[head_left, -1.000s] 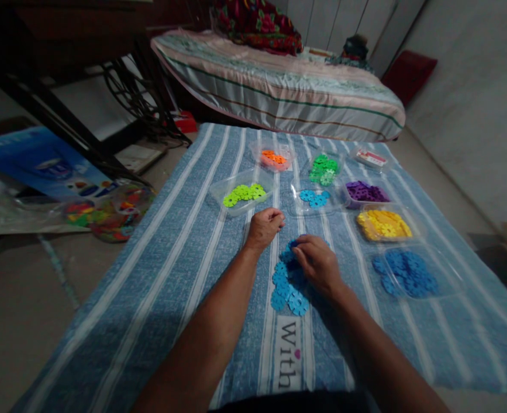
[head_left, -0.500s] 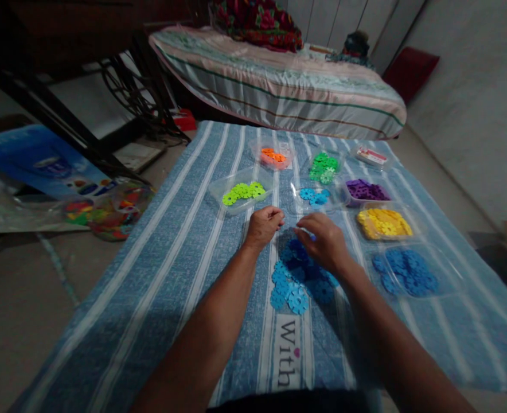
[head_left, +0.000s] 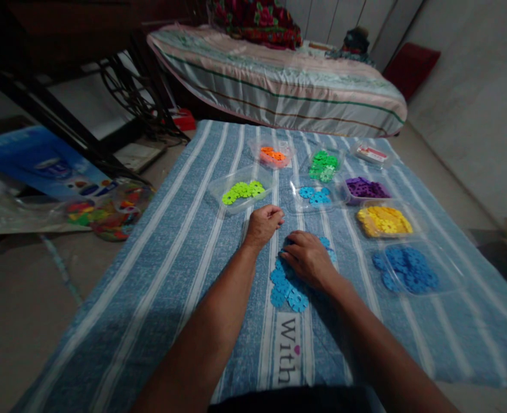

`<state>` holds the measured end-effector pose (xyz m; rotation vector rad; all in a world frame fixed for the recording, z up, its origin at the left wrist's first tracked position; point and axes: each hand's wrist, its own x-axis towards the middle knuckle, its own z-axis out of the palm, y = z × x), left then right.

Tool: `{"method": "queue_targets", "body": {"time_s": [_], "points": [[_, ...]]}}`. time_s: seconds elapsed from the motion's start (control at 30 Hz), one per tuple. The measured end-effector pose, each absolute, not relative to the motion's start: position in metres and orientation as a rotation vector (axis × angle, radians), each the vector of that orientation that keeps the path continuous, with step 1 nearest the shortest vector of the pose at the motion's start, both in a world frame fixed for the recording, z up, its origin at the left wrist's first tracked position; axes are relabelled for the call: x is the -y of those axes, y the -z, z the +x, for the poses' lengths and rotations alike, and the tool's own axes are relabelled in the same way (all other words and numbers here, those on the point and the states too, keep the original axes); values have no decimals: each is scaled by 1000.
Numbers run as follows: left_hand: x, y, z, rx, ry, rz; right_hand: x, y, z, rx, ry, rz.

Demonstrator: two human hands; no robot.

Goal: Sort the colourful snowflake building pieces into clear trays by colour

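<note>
Blue notched plastic discs (head_left: 282,282) lie in a loose pile on the striped cloth before me. My right hand (head_left: 310,258) rests over the far part of this pile, fingers slightly apart and reaching down onto the discs; it covers several of them. Just beyond the pile, to its left, my left hand (head_left: 264,225) is closed with its fingertips pinched together. Whatever those fingers hold, if anything, is hidden. Past the hands, a clear container (head_left: 294,202) holds a few light blue discs (head_left: 315,196). A clear tub (head_left: 219,196) with lime discs (head_left: 244,191) stands further left.
Along the right stand tubs of purple pieces (head_left: 366,188), yellow pieces (head_left: 385,221) and darker blue discs (head_left: 408,269). Orange pieces (head_left: 273,154), green pieces (head_left: 323,165) and a clear box (head_left: 371,154) are at the back. A bed (head_left: 279,86) stands beyond the table.
My right hand has come down and a little left, from above the pile onto the blue discs. My left hand has stayed in place, pinched.
</note>
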<state>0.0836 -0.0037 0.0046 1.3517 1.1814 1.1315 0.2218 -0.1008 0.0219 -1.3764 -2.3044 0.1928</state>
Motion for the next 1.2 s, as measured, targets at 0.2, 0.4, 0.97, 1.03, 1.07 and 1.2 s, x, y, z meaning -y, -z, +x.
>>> {"method": "queue_targets", "body": {"time_s": [0.2, 0.4, 0.97, 1.03, 1.07, 1.2], "points": [[4, -5, 84, -1214, -1123, 1344, 93, -27, 227, 2149, -153, -1240], [5, -7, 84, -1205, -1124, 1334, 52, -72, 248, 1828, 192, -1316], [4, -7, 80, -1208, -1052, 1444, 90, -16, 285, 1731, -219, -1509], [6, -11, 77, -1189, -967, 1611, 91, -8, 289, 1757, -242, -1526], [8, -14, 75, -1157, -910, 1707, 91, -5, 290, 1769, -242, -1531], [18, -27, 73, -974, -676, 2023, 86, 5, 293, 1803, -249, -1522]]}}
